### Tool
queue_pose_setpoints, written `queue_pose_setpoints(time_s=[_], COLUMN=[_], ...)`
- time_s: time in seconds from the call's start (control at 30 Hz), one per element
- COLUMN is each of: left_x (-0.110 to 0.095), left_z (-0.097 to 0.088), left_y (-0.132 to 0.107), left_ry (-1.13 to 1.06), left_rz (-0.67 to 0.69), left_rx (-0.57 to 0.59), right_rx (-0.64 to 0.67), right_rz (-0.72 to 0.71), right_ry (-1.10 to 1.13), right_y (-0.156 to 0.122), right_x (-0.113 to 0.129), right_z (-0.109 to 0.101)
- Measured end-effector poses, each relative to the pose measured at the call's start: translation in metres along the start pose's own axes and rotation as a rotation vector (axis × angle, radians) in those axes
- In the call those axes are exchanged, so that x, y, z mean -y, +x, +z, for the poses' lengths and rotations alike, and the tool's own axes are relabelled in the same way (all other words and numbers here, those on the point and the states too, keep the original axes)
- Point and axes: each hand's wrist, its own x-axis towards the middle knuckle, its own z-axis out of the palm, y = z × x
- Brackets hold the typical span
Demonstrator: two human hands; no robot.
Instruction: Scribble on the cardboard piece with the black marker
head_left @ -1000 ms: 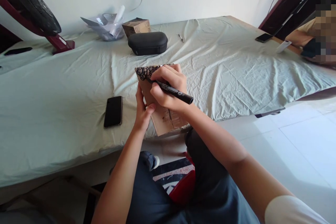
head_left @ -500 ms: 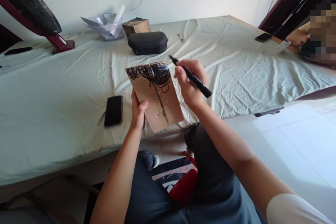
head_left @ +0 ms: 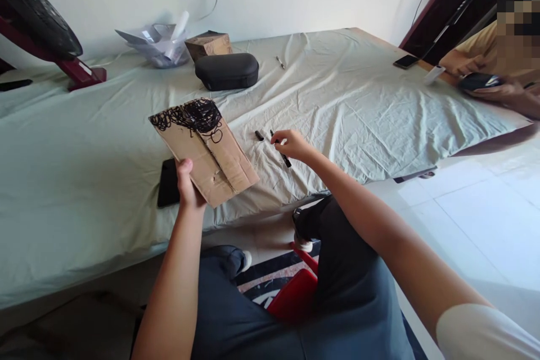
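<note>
My left hand (head_left: 188,183) grips the lower edge of a brown cardboard piece (head_left: 206,152), held above the bed. Black scribbles cover the card's top edge. My right hand (head_left: 291,145) rests on the pale green sheet (head_left: 337,95), fingers closed on a black marker (head_left: 283,156) that lies low against the cloth. The marker's black cap (head_left: 259,135) lies loose on the sheet just left of that hand. A black phone (head_left: 167,183) lies on the sheet, partly hidden behind the cardboard and my left hand.
A black zip case (head_left: 226,71), a small cardboard box (head_left: 208,45) and crumpled plastic wrap (head_left: 154,45) sit at the far side. A fan (head_left: 37,22) stands at far left. Another person's hands (head_left: 485,84) hold a dark object at the right, near a second phone (head_left: 405,61).
My right hand has dropped from beside the cardboard down to the sheet with the marker. My left hand has swung the cardboard to the left and tilted it flatter.
</note>
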Motion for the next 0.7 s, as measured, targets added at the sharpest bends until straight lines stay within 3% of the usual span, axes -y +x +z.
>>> queue_pose_setpoints(time_s=[0.17,0.7], left_x=[0.000,-0.005], left_z=[0.005,0.005], left_y=[-0.003,-0.006], left_ry=[-0.017,0.044], left_rz=[0.010,-0.005], left_rx=[-0.024,-0.042], right_rx=[0.075,0.005], right_rz=[0.012,0.125], right_ry=[-0.251,-0.382], right_y=[0.006,0.025], right_x=[0.010,0.008], right_z=[0.018,0.041])
